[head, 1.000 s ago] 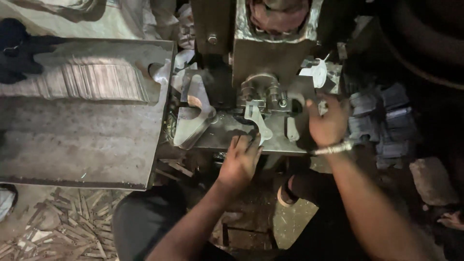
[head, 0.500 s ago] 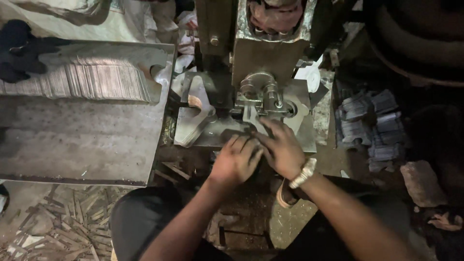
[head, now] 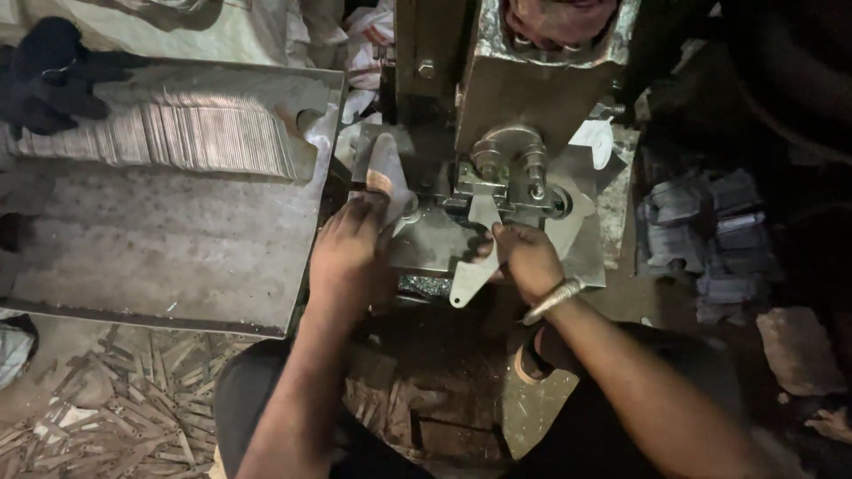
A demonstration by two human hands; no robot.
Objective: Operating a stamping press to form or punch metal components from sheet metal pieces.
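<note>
I look down at a press machine (head: 497,80) with a die block (head: 506,173) at its base. My right hand (head: 528,257), a metal bangle on its wrist, grips a flat shaped metal blank (head: 469,270) whose upper end lies under the die. My left hand (head: 346,253) rests at the left edge of the machine bed, fingertips touching an upright metal piece (head: 383,173). It appears to hold nothing.
A flat metal tray (head: 151,248) on the left carries a long row of stacked thin metal blanks (head: 169,137) and a dark cloth (head: 53,75). Metal scrap strips (head: 115,408) litter the floor at lower left. Bundles of stacked pieces (head: 701,231) lie at right.
My right hand came from the right of the die to the front and now holds the blank under it. My left hand moved left to the upright piece.
</note>
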